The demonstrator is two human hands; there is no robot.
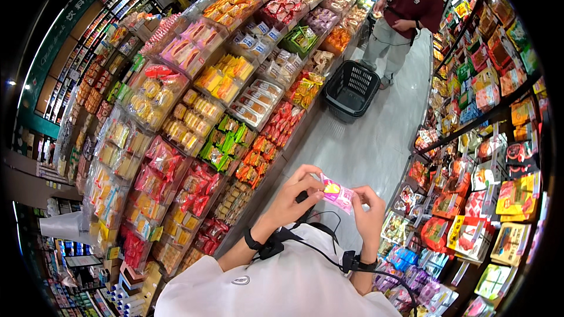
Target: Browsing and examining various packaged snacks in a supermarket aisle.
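A small pink and purple snack packet (337, 194) with a yellow patch is stretched between my two hands, in front of my chest. My left hand (296, 195) pinches its left end between thumb and fingers. At the other end, the fingertips of my right hand (370, 210) close on the wrapper. Both wrists wear dark straps with cables. Left of my hands, a tiered shelf display (282, 167) holds bins of wrapped snacks, among them orange packets (257, 160) and green packets (225, 142).
A dark shopping basket (351, 89) stands on the grey aisle floor (392, 123) ahead. Beyond it is a person (405, 12) in a maroon shirt and grey trousers. Along the right side, racks hold hanging bags, including a yellow bag (517, 195).
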